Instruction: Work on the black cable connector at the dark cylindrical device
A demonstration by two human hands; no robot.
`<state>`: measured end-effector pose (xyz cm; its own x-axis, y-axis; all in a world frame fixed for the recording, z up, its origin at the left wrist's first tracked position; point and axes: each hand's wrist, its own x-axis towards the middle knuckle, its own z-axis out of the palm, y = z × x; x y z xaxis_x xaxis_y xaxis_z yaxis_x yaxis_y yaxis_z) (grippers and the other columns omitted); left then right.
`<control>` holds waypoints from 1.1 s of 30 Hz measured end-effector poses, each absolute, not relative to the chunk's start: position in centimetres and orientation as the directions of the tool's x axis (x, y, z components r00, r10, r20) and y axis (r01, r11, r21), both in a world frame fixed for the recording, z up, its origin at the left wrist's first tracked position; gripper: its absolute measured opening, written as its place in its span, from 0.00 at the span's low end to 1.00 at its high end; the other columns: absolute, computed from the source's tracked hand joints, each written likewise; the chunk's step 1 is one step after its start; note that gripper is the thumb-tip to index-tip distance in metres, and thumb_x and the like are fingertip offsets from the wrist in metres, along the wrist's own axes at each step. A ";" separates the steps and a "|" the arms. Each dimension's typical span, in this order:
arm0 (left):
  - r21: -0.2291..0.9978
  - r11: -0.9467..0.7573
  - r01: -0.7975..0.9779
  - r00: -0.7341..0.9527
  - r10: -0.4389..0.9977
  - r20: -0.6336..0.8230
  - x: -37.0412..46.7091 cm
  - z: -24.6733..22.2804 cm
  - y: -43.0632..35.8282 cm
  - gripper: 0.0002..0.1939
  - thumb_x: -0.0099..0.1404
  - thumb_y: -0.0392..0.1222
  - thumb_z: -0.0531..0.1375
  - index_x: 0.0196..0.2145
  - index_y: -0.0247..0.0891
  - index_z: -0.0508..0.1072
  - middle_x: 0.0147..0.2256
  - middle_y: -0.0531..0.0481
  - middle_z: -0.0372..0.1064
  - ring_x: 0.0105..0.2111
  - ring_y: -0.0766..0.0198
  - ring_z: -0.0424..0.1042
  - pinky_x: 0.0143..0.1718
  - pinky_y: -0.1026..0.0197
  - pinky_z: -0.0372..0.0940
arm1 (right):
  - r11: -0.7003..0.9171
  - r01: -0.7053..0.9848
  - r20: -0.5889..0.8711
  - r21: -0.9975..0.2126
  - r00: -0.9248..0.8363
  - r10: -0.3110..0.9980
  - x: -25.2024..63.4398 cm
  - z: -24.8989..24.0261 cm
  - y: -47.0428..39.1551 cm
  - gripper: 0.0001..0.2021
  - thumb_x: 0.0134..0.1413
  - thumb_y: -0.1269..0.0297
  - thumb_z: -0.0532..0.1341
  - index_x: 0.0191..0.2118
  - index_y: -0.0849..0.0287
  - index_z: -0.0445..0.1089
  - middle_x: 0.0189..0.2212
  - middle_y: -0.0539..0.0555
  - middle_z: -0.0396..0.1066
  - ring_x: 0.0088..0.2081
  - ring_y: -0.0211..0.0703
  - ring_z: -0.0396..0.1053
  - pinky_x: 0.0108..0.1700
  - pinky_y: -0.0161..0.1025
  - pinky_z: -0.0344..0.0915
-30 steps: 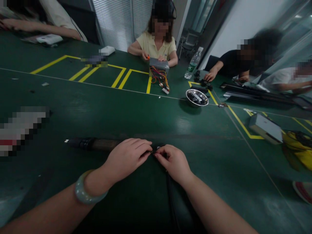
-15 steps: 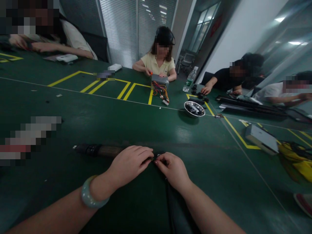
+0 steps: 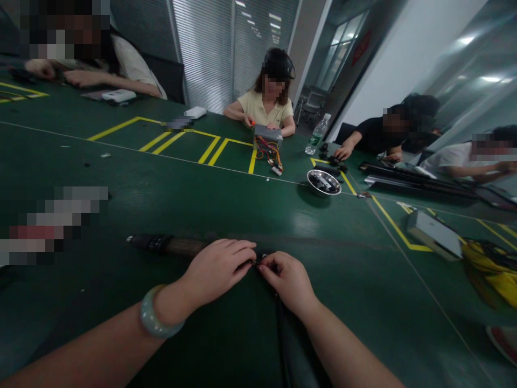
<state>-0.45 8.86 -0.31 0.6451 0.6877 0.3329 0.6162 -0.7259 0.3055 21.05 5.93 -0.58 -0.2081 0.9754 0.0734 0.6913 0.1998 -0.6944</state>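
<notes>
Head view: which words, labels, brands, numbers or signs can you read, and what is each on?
None can be read.
Green-labelled bottle: label too small and blurred.
Red patch on the far wall: too blurred.
White piece in the metal bowl: too small.
Black-and-brown rod by the left hand: none visible.

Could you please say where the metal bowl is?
In the head view, the metal bowl sits right of centre on the table, nearer than the bottle.
</notes>
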 end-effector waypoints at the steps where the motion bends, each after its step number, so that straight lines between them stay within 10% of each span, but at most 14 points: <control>1: 0.313 -0.716 0.624 0.639 0.698 0.323 -0.4 -0.2 8.8 0.09 0.66 0.38 0.59 0.44 0.45 0.72 0.52 0.51 0.71 0.48 0.55 0.72 0.49 0.50 0.66 | 0.199 0.688 0.075 -0.698 -0.206 0.976 21.0 -0.6 5.9 0.02 0.56 0.65 0.64 0.33 0.54 0.74 0.31 0.49 0.74 0.34 0.41 0.71 0.37 0.35 0.63; 33: 0.366 -0.694 0.620 0.626 0.719 0.302 -0.3 -0.1 8.8 0.07 0.65 0.38 0.59 0.41 0.43 0.73 0.47 0.51 0.73 0.47 0.56 0.72 0.49 0.51 0.64 | 0.206 0.653 0.087 -0.729 -0.210 0.974 21.1 -0.7 5.8 0.01 0.57 0.67 0.65 0.34 0.56 0.74 0.32 0.48 0.72 0.34 0.38 0.69 0.37 0.33 0.61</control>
